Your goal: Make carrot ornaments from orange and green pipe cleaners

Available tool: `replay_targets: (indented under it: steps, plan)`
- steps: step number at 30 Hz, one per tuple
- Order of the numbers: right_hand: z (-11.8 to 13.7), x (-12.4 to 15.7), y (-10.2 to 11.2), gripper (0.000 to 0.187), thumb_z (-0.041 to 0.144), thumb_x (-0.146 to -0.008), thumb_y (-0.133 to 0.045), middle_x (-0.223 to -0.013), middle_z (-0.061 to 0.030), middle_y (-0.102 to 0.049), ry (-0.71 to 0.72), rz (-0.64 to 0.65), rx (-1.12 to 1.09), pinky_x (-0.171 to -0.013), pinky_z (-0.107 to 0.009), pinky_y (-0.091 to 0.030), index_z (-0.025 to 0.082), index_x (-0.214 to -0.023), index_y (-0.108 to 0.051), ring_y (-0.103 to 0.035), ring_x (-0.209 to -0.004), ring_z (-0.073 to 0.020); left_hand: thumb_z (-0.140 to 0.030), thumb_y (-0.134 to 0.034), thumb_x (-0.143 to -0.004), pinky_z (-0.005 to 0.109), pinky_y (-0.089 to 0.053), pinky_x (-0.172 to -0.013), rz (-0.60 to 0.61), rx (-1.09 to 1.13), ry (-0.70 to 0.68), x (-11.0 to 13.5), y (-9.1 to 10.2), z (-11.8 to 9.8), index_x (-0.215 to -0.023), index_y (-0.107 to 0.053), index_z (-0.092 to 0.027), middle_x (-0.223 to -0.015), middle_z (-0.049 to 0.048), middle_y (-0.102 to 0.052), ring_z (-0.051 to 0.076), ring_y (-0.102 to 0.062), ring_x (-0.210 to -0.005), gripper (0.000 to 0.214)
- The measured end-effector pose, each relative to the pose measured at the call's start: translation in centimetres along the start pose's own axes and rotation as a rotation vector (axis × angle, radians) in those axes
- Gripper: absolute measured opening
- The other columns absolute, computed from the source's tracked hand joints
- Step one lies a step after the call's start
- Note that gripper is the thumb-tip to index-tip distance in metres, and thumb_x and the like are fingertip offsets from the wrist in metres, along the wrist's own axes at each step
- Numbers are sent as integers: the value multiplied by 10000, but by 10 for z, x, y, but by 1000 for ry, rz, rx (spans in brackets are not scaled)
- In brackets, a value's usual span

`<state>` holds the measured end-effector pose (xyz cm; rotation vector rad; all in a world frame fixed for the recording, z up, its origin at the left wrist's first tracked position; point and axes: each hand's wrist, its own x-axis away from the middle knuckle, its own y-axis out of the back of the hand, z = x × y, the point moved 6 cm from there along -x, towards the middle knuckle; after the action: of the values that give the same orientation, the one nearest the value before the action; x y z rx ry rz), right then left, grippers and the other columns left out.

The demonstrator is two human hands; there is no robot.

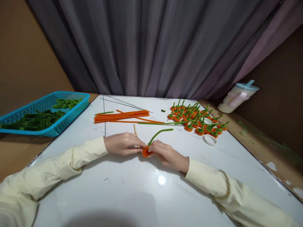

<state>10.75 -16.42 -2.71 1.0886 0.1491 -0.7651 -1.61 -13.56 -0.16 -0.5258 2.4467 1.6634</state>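
Note:
Near the middle of the table, both hands meet at a small orange pipe-cleaner pumpkin (146, 152). A long green pipe-cleaner stem (157, 133) rises from its top and bends to the right. My right hand (167, 154) is closed on the pumpkin's right side, its fingertips at the base of the stem. With closed fingers, my left hand (124, 143) touches the left side of the pumpkin. A thin wooden stick (135, 129) sticks out past the left fingers; its lower part is partly hidden by the hand.
Behind the hands lies a bundle of orange pipe cleaners (121, 116), with loose green pipe cleaners (158, 123) beside it. Several finished pumpkins (188, 127) cluster back right near a white ring (210, 140). A blue basket (50, 129) holds green pieces at left; a lidded cup (236, 97) stands right.

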Motion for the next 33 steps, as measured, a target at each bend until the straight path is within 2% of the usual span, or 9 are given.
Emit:
replay_targets:
  steps: [5,10,14,19,22,25,28,30,33]
  plan:
    - [3,0,1,148,102,-900,-352,-813,-63,-546,14,15,-17,-694,-259,-437,173,-943,-475,-494,-748,-148,-175,-410,-901,289,-496,-679,6,-172,-120,0,-5,-7,-992,-602,-135,-829,86,-698,157,-628,-703,216]
    - [2,1,1,90,203,-924,-413,-815,-59,-547,17,-17,19,-664,-233,-436,174,-973,-484,-491,-742,-141,-182,-422,-898,276,-495,-648,16,-186,-102,0,-5,-7,-1006,-599,-139,-800,79,-694,151,-618,-674,212]
    - [4,1,-1,149,169,-934,-350,-783,-59,-527,51,-33,147,-630,-236,-416,166,-957,-497,-454,-695,-145,-179,-434,-891,266,-492,-635,15,-176,-99,1,-5,-6,-1010,-600,-146,-793,72,-692,150,-612,-670,207]
    - [4,1,-4,163,115,-912,-339,-751,-55,-524,54,5,161,-643,-245,-416,163,-915,-495,-448,-705,-154,-165,-401,-900,280,-480,-636,31,-226,-134,1,-8,-7,-966,-597,-117,-752,79,-679,157,-606,-655,212]
    - [5,1,-3,137,133,-911,-351,-754,-58,-539,54,-3,132,-656,-253,-427,164,-906,-484,-466,-700,-153,-167,-381,-905,284,-475,-674,73,-176,-88,-1,-7,-7,-987,-580,-130,-804,79,-676,157,-604,-698,219]
    - [4,1,1,105,144,-907,-374,-764,-57,-557,44,-63,76,-650,-246,-439,172,-910,-475,-492,-697,-145,-186,-477,-848,297,-467,-768,91,-34,27,-2,-5,-4,-1086,-517,-144,-943,84,-650,171,-589,-830,245]
    - [2,1,5,86,144,-903,-399,-786,-54,-575,13,-133,31,-651,-231,-451,180,-910,-477,-522,-711,-133,-312,-641,-741,355,-431,-861,55,43,87,-3,-7,-2,-1212,-404,-137,-1091,126,-582,223,-535,-976,556]
    - [2,2,5,71,162,-908,-411,-794,-53,-583,7,-145,27,-651,-225,-458,183,-911,-478,-537,-719,-130,-392,-668,-725,374,-414,-876,6,49,91,-4,-11,-1,-1239,-372,-135,-1100,139,-569,233,-522,-986,646]
    - [3,2,1,78,185,-919,-397,-777,-50,-582,18,-120,73,-626,-222,-456,183,-920,-475,-536,-690,-128,-401,-591,-802,343,-424,-828,-67,64,76,-4,-17,0,-1121,-465,-137,-951,102,-604,191,-543,-870,432]
